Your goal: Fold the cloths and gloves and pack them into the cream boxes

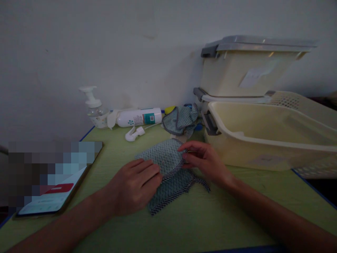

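Observation:
A teal waffle-weave cloth (pixel 164 158) with a checked border lies partly folded on the green table (pixel 200 225). My left hand (pixel 134 186) rests flat on the cloth's left part, fingers stretched out and pressing it down. My right hand (pixel 204 161) pinches the checked edge of the cloth at its right side, fingers curled together. A second, crumpled cloth (pixel 180 121) of the same kind sits behind, near the wall.
A cream plastic basin (pixel 263 140) stands at the right, with a lidded bin (pixel 247 66) stacked behind it. By the wall are a pump bottle (pixel 93 107), a lying white bottle (pixel 139 117) and a loose spray nozzle (pixel 134 133). A phone (pixel 52 196) lies at the left.

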The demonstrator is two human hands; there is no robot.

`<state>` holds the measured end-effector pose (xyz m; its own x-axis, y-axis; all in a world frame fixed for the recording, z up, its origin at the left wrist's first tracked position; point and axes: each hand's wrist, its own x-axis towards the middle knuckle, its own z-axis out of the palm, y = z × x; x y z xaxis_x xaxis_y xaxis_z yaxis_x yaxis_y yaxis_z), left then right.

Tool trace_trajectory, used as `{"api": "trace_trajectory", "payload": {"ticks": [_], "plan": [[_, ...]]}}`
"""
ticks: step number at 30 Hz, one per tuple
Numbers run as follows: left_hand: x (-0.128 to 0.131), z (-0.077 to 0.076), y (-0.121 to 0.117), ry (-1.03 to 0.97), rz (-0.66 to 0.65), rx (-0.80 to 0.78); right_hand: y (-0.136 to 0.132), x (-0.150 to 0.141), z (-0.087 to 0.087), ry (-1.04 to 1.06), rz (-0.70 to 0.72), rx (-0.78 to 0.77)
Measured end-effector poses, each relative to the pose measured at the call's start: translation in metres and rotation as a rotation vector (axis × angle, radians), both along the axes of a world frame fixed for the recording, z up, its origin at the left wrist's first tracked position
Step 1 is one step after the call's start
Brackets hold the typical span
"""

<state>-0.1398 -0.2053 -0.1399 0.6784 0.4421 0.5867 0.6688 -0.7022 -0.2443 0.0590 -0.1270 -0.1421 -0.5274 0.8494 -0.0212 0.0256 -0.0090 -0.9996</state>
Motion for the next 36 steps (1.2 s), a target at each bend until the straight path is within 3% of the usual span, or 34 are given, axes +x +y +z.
{"api": "trace_trajectory", "payload": {"ticks": [5, 9, 13, 36], "plan": [[-0.004, 0.003, -0.003, -0.036, -0.077, -0.028, -0.006, 0.009, 0.016, -0.066, 0.108, 0.066], [-0.004, -0.004, -0.001, 0.017, -0.147, -0.173, -0.009, 0.014, 0.02, -0.291, 0.25, 0.184], [-0.003, -0.009, -0.001, 0.083, -0.17, -0.313, -0.009, 0.014, 0.019, -0.427, 0.298, 0.259], [-0.003, 0.0, -0.009, 0.047, -0.176, -0.814, -0.009, 0.019, 0.025, -0.527, 0.428, 0.339]]}}
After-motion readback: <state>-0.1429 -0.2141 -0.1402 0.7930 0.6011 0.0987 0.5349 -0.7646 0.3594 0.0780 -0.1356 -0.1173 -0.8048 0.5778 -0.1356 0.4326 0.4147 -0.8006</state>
